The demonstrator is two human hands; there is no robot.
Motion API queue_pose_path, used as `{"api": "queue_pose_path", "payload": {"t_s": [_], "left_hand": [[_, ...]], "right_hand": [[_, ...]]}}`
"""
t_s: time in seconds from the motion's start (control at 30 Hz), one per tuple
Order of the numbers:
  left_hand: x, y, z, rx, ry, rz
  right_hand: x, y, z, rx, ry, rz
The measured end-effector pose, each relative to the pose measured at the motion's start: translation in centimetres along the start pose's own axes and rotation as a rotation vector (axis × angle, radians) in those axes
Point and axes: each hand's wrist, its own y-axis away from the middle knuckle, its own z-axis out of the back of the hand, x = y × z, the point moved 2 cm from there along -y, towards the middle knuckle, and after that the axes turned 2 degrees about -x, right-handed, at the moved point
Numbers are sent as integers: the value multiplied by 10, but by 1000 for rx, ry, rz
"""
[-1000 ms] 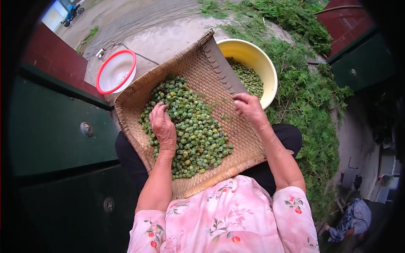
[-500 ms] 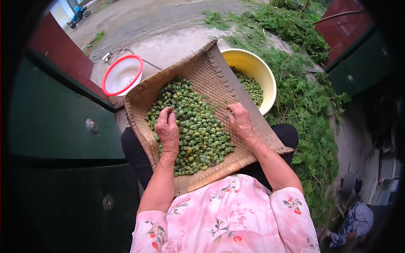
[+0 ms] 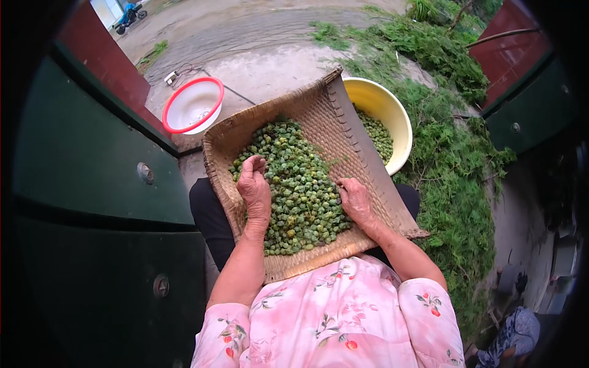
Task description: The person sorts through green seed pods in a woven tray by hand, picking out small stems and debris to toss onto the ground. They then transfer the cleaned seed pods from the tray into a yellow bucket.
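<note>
Single head camera, looking steeply down, close over lap; fisheye edges dark, probably vignetted.

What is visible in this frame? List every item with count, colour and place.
woven tray: one, tan, on the person's lap.
green pods: a heap, green, in the tray.
yellow basin: one, yellow, behind the tray, holding more pods.
white basin: one, white with red rim, on the ground at left.
cut branches: a pile, green, on the ground at right.
green doors: dark green, at left and far right.
another person: one, patterned clothing, bottom right.
left hand: on the heap's left edge.
right hand: on the heap's right edge.
</note>
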Motion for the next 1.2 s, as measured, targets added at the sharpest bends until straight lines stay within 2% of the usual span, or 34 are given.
{"api": "queue_pose_path", "payload": {"t_s": [0.13, 0.23, 0.43, 0.57, 0.67, 0.77, 0.9, 1.03, 1.2], "left_hand": [[-3, 0, 1, -33, -62, 1], [-13, 1, 2, 40, -92, 42], [-30, -3, 6, 44, -86, -20], [-19, -8, 14, 99, -114, 29], [-22, -2, 13, 82, 259, 406], [-10, 3, 14, 75, 708, 736], [-9, 9, 15, -82, 811, 914], [-26, 33, 15, -60, 682, 1002], [-21, 51, 13, -30, 671, 1018]], "right_hand": [[-3, 7, -1, 13, -50, 31], [-1, 8, 1, 18, -96, 49], [-2, 9, 4, 22, -125, 38], [-4, 9, 3, 32, -154, 8], [-2, 8, 8, 68, -225, -57], [-3, 6, 9, 38, -261, -17], [-1, 3, 12, 54, -306, -78], [9, -4, 19, 50, -330, -40], [32, -27, 24, 26, -350, 63]]}}
